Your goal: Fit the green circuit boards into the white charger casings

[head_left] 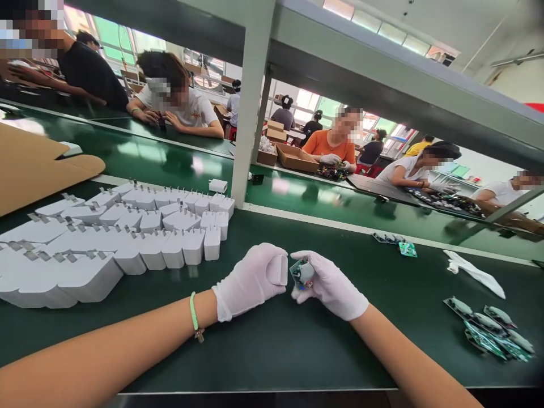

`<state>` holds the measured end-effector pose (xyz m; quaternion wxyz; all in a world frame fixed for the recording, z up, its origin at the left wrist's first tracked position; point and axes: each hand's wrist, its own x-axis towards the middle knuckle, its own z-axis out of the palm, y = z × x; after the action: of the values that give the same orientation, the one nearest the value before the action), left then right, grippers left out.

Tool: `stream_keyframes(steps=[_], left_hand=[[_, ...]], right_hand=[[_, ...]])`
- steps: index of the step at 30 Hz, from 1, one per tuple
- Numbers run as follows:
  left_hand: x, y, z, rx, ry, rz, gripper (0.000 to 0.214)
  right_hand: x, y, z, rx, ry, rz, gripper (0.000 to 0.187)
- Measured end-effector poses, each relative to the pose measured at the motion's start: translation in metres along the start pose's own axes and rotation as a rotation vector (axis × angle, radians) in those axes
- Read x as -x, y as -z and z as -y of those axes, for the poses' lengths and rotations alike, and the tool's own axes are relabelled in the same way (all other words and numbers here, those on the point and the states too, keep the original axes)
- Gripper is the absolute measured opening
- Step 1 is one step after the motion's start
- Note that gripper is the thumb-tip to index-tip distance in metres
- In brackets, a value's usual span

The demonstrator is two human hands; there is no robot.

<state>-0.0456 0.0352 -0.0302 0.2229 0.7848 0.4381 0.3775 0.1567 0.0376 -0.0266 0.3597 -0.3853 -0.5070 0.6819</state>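
My left hand, in a white glove, is closed around a white charger housing. Opposite it, my right hand, also gloved, grips a small circuit board with a grey-green component on it. A narrow gap separates board and housing, level with each other above the dark green work surface. Left of my hands stand rows of white chargers with metal prongs pointing up. To the right of my hands lies a loose group of circuit boards.
More circuit boards and a white glove lie farther back at right. A grey post and shelf rise ahead. Beyond runs a green conveyor, with several people working across it. Brown cardboard rests at far left.
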Motion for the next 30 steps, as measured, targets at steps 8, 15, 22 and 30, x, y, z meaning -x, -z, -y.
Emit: stream_keyframes(steps=[8, 15, 22, 30], left_hand=[[0.0, -0.005, -0.008, 0.027, -0.014, 0.06, 0.043], [0.005, -0.009, -0.012, -0.023, -0.08, 0.138, 0.047], [0.002, -0.005, -0.013, 0.044, 0.084, 0.036, 0.052], [0.006, 0.001, -0.016, 0.107, 0.016, 0.021, 0.054]], right_hand=[[0.011, -0.011, 0.004, 0.176, -0.021, 0.038, 0.063], [0.018, -0.019, 0.01, 0.253, -0.036, 0.003, 0.07], [0.014, -0.015, -0.001, 0.203, 0.147, -0.027, 0.077], [0.024, -0.013, -0.006, 0.563, 0.327, -0.172, 0.063]])
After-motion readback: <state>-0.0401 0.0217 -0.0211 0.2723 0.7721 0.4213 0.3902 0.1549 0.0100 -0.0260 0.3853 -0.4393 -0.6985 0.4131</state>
